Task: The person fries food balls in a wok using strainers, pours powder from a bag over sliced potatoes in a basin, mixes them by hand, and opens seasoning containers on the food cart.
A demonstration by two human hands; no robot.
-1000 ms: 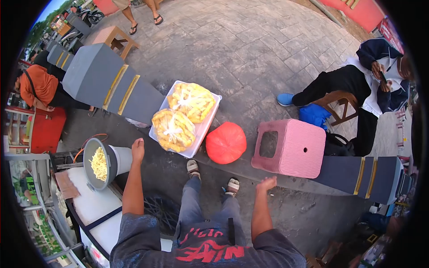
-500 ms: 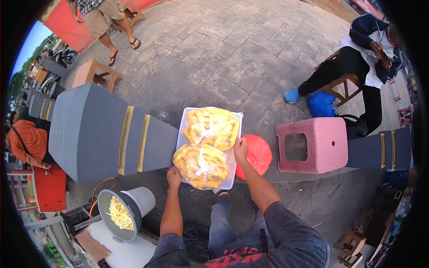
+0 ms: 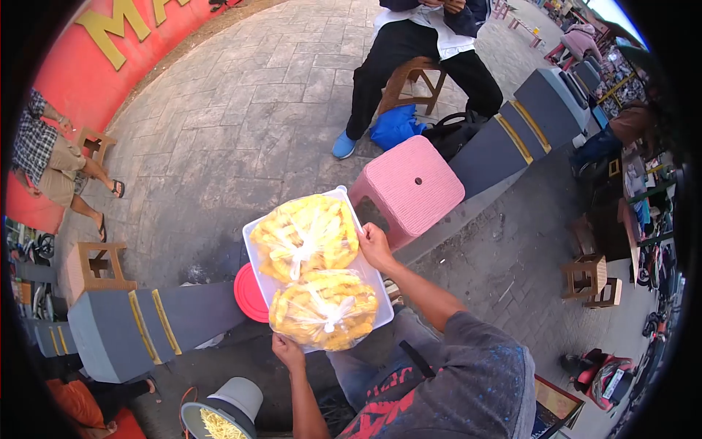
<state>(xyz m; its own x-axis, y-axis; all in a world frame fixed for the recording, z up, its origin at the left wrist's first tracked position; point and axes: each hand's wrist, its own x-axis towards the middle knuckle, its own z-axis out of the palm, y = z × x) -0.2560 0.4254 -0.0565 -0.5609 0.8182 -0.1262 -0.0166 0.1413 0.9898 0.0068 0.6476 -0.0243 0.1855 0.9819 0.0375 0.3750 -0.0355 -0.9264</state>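
Note:
A white plastic tray (image 3: 374, 282) is held up in front of my body, with two knotted clear bags of yellow food on it, an upper bag (image 3: 329, 227) and a lower bag (image 3: 351, 304). My right hand (image 3: 375, 246) grips the tray's right edge, fingers closed on the rim. My left hand (image 3: 288, 351) holds its lower left edge beside the lower bag. Part of a red round object (image 3: 251, 294) shows beyond the tray's left side. Just past my right hand stands a pink stool (image 3: 413, 183).
Grey bollards (image 3: 190, 314) (image 3: 512, 132) stand left and right. A seated person (image 3: 409, 44) is ahead, with a blue bag (image 3: 398, 128) at their feet. Another person (image 3: 58, 157) is at far left. A bucket of pale strips (image 3: 219, 424) sits at lower left.
Both hands took hold of the tray and lifted it. The view has turned right, and the tray is now near the pink stool. The bucket has shifted towards the bottom of the view.

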